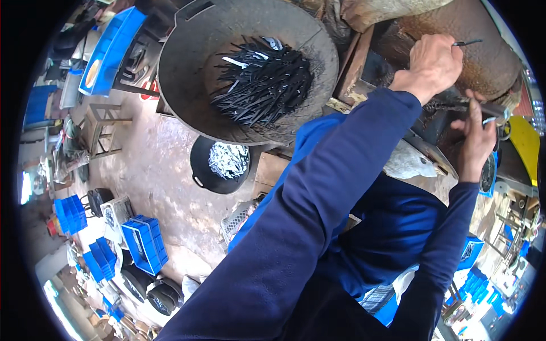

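Note:
My left hand [433,63] is closed at the upper right, and a thin dark strip [468,42] sticks out past its fingers. Below it, my right hand [479,139] has its fingers curled beside a dark metal bar or machine part. A small pale tip [488,120] shows at those fingers; the rest of that piece is hidden. Behind both hands bulges a large brown, rough-surfaced rounded body [483,54]. To the left, a wide round grey basin [185,74] holds a heap of thin black strips [261,85], with a few shiny ones among them.
A black tub [200,181] of shiny silver pieces stands on the floor under the basin. Blue crates [145,244] and a wooden stool [105,128] stand at left. A yellow panel [522,145] rises at far right. A wooden frame [355,65] lies between basin and hands.

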`<state>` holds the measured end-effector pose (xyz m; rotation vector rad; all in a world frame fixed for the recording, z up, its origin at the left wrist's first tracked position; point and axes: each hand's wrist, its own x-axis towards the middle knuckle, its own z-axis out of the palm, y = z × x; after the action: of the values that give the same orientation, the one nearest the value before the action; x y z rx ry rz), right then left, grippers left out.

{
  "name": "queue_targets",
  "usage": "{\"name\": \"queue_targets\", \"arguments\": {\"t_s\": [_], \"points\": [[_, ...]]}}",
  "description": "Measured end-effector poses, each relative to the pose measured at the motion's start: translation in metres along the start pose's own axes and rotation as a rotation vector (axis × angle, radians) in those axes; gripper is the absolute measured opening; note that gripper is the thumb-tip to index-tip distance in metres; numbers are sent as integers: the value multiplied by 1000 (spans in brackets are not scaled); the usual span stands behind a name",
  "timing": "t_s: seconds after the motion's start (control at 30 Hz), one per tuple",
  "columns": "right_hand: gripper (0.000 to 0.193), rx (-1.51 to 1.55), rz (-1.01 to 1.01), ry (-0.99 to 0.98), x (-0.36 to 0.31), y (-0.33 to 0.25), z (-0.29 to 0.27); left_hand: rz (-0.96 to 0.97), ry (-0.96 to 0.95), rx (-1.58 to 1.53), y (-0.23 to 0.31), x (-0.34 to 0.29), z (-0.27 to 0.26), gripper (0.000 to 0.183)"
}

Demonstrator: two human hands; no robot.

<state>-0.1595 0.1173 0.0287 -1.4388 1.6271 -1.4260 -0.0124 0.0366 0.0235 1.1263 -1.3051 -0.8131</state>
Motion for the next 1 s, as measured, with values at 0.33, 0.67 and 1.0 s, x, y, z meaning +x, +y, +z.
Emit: {"name": "queue_targets", "arguments": {"t_s": [0.33,0.67,1.0], "points": [[31,47,90,-43,125,35,6,-11,4,-36,-7,3,4,23],[28,12,60,41,141,51,5,-3,-61,-9,-8,3,10,21],[36,-13,64,37,140,49,7,17,-295,27,-36,20,-111,30]]}}
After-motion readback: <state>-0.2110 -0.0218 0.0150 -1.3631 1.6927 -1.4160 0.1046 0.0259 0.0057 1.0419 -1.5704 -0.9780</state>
